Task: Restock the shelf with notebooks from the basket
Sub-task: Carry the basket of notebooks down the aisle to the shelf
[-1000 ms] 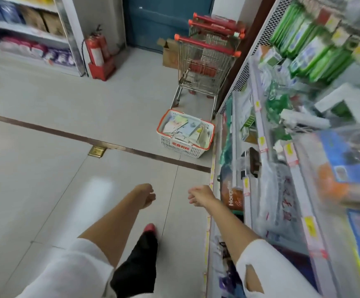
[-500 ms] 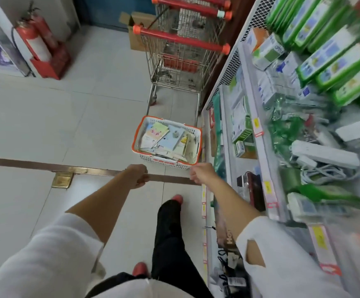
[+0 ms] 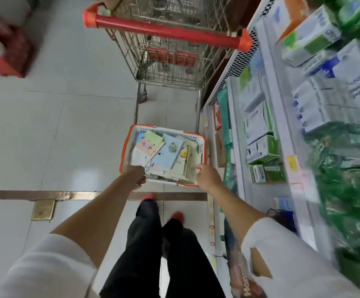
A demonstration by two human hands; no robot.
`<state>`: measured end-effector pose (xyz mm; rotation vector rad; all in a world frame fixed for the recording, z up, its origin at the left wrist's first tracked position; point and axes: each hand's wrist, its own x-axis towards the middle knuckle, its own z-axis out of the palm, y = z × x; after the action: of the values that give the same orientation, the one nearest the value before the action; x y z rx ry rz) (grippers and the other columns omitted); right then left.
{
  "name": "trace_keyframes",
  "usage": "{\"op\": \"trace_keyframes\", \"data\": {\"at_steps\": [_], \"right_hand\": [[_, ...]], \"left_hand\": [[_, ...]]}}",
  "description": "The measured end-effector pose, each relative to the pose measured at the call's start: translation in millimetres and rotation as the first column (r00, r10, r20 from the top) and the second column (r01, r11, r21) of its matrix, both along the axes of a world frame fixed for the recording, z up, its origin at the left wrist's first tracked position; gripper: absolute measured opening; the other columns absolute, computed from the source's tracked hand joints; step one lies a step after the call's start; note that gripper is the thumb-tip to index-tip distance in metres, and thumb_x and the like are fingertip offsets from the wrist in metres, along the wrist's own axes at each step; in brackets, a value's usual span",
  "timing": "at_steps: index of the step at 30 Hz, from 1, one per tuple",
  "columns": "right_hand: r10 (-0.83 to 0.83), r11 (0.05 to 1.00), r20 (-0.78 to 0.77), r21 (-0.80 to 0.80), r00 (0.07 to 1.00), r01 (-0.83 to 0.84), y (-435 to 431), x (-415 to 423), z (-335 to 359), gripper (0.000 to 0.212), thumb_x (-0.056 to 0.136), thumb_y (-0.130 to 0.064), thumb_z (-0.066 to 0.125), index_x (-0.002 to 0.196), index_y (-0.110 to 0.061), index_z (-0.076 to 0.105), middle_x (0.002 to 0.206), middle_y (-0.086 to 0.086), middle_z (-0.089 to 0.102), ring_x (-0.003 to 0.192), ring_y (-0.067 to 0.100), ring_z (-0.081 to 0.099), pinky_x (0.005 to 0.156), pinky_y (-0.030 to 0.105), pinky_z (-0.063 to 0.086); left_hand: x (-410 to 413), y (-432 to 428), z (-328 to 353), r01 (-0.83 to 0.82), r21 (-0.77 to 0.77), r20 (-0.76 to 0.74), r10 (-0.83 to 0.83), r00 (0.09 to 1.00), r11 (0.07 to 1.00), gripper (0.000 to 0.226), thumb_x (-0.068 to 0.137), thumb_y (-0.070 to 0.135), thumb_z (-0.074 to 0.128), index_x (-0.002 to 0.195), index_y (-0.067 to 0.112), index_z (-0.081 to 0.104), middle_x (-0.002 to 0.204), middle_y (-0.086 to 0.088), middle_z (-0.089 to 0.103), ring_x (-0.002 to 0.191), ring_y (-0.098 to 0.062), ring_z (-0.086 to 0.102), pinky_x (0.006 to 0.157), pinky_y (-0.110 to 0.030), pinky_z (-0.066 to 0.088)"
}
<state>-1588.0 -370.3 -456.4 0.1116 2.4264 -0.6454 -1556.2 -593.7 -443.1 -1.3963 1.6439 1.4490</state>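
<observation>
1. A white plastic basket with an orange rim [image 3: 123, 147] is seen standing on the pale tiled floor [image 3: 56, 125], just beside the foot of the white metal shelf unit [image 3: 236, 117] on the right.
2. The basket is filled with a loose pile of thin notebooks in pastel covers [image 3: 166, 153]; blue, green, pink and cream covers are seen overlapping and tilted.
3. The left hand [image 3: 139, 177] is held over the near left corner of the basket. Its fingers are curled in together, and it cannot be told whether the rim is gripped.
4. The right hand [image 3: 207, 176] is held over the near right corner, back upward. One fingertip is shown at the rim; the other fingers are hidden, so their state cannot be told.
5. Both forearms are bare, and white sleeves are seen at the lower edge.
6. Black trousers and red shoes are seen just before the basket, across a brass floor strip [image 3: 46, 195].
7. A wire shopping trolley with a red handle bar [image 3: 166, 32] is parked just beyond the basket.
8. The shelves are stocked with green-and-white boxes [image 3: 260, 147]; much of the stock is blurred.
9. A red object, blurred, is seen at the upper left [image 3: 7, 57].
</observation>
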Motion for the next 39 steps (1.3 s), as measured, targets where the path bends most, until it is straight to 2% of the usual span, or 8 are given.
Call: {"op": "trace_keyframes", "data": {"at_steps": [13,17,20,23,29,34,37,39], "right_hand": [[-0.065,0.99,0.138,0.137,0.988,0.046,6.7,-107.6,-310.8,0.031,0.086,-0.032,0.056,0.113,-0.019,0.064,0.116,0.006,0.063,0.101,0.026,0.062,0.091,0.041,0.051],[-0.009,0.964,0.122,0.265,0.993,-0.023,20.6,-118.4,-385.2,0.046,0.088,-0.033,0.056,0.134,-0.027,0.051,0.155,0.005,0.024,0.144,0.029,0.02,0.116,0.056,0.017],[-0.068,0.966,-0.01,0.25,0.998,0.068,31.8,-115.6,-421.2,0.051,0.088,-0.031,0.06,0.138,-0.028,0.047,0.161,0.005,0.001,0.149,0.027,0.004,0.116,0.052,0.023],[-0.118,0.961,-0.186,0.225,0.975,0.16,33.1,-108.8,-435.7,0.053,0.084,-0.027,0.064,0.136,-0.023,0.05,0.161,0.003,0.0,0.147,0.029,0.005,0.112,0.047,0.033],[-0.222,0.922,-0.378,0.219,0.899,0.32,-0.2,-95.7,-404.0,0.075,0.085,-0.015,0.059,0.151,-0.017,0.023,0.161,0.005,-0.01,0.147,0.032,0.013,0.115,0.052,0.024],[-0.384,0.899,-0.451,0.016,0.806,0.438,-22.6,-97.6,-348.1,0.077,0.091,-0.008,0.049,0.154,-0.003,0.005,0.162,0.005,-0.01,0.144,0.03,0.025,0.106,0.044,0.041],[-0.45,0.87,-0.389,0.01,0.804,0.492,-20.6,-110.7,-325.2,0.068,0.097,-0.016,0.048,0.154,-0.005,0.012,0.158,0.01,0.024,0.122,0.033,0.054,0.084,0.041,0.053],[-0.521,0.853,-0.195,-0.113,0.831,0.509,-30.3,-119.3,-313.2,0.042,0.1,-0.019,0.044,0.141,-0.01,0.041,0.125,0.016,0.061,0.092,0.03,0.067,0.074,0.039,0.053]], "left_hand": [[-116.6,-80.1,-323.9,0.413,-0.406,0.189,-0.368,0.911,0.815,0.034,0.085,0.009,0.048,0.115,-0.004,0.058,0.105,-0.02,0.063,0.094,-0.034,0.062,0.077,-0.033,0.052],[-128.4,-94.5,-403.9,0.479,-0.49,0.329,-0.354,0.875,0.728,0.046,0.087,0.02,0.052,0.129,0.003,0.054,0.127,-0.02,0.054,0.113,-0.037,0.056,0.097,-0.043,0.049],[-132.3,-95.3,-440.1,0.434,-0.592,0.355,-0.263,0.897,0.679,0.061,0.084,0.021,0.059,0.14,0.01,0.038,0.144,-0.022,0.032,0.129,-0.042,0.035,0.108,-0.051,0.034],[-134.8,-95.2,-458.5,0.332,-0.67,0.266,-0.202,0.942,0.665,0.069,0.081,0.021,0.064,0.142,0.017,0.031,0.15,-0.025,0.024,0.139,-0.043,0.022,0.112,-0.057,0.021],[-131.3,-104.3,-445.1,0.139,-0.7,0.112,-0.084,0.99,0.701,0.078,0.083,0.016,0.061,0.148,0.019,0.018,0.136,-0.022,0.04,0.125,-0.039,0.04,0.106,-0.051,0.033],[-132.8,-97.5,-389.8,0.163,-0.776,0.149,-0.075,0.986,0.609,0.052,0.089,0.023,0.055,0.134,0.011,0.033,0.13,-0.02,0.043,0.117,-0.039,0.042,0.096,-0.051,0.036],[-133.1,-85.5,-357.2,0.202,-0.772,0.118,-0.177,0.977,0.602,0.039,0.097,0.036,0.043,0.123,0.006,0.045,0.121,-0.02,0.052,0.111,-0.039,0.05,0.09,-0.049,0.044],[-135.2,-71.2,-339.4,0.257,-0.693,0.103,-0.261,0.96,0.673,0.043,0.101,0.041,0.034,0.118,0.006,0.052,0.115,-0.017,0.059,0.103,-0.038,0.058,0.087,-0.044,0.05]]}}
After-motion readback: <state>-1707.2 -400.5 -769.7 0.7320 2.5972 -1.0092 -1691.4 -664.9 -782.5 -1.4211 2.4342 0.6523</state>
